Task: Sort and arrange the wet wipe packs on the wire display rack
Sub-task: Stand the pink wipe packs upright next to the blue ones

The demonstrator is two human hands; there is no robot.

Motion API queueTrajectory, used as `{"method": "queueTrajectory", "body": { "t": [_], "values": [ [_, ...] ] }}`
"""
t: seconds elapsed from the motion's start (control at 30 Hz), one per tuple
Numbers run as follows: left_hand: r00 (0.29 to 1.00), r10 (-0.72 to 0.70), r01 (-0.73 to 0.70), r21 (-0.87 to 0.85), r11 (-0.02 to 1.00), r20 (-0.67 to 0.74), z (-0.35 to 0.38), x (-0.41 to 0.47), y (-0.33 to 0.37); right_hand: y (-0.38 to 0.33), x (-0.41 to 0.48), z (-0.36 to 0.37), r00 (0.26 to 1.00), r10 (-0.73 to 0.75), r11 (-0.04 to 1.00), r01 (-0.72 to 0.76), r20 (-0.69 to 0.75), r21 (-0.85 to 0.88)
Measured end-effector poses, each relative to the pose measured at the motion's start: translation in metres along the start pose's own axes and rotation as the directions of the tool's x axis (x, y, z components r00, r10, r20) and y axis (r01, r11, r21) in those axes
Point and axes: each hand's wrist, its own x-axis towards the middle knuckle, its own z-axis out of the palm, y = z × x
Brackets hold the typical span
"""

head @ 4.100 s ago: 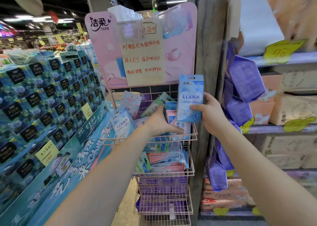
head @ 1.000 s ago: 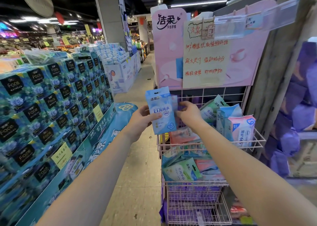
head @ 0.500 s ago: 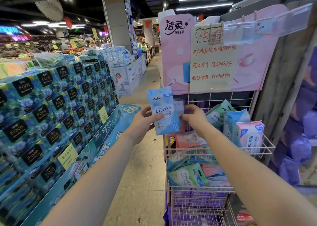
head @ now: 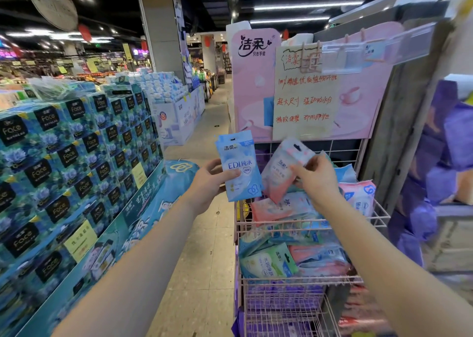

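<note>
The left hand [head: 208, 183] is closed around a blue wipe pack [head: 238, 166], holding it upright just to the left of the pink wire rack [head: 381, 217], thumb across its front. The right hand [head: 316, 179] pinches a pink and white pack [head: 281, 170] by its edge and holds it tilted above the rack's top basket, where more pink and blue packs [head: 358, 195] lie loose. The basket below holds a green pack [head: 268, 262] among others, and stacked blue tissue boxes [head: 76, 157] stand well apart to the left
</note>
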Motion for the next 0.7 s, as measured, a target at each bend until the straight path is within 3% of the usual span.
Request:
{"method": "queueTrajectory", "body": {
  "t": [0.13, 0.4, 0.7],
  "values": [
    [0.999, 0.000, -0.003, 0.047, 0.999, 0.047, 0.008, 0.002, -0.006, 0.016, -0.017, -0.014, 0.997, 0.077, 0.996, -0.077, -0.007, -0.040],
    [0.996, 0.023, -0.040, 0.205, 0.978, 0.085, 0.014, 0.014, -0.012, 0.008, -0.028, -0.028, 0.999, -0.035, 0.994, 0.031, -0.036, -0.101],
    [0.999, 0.032, -0.030, 0.380, 0.924, 0.001, 0.019, 0.032, -0.029, -0.017, -0.027, -0.037, 0.994, -0.104, 0.986, 0.108, 0.033, -0.129]
  ]
}}
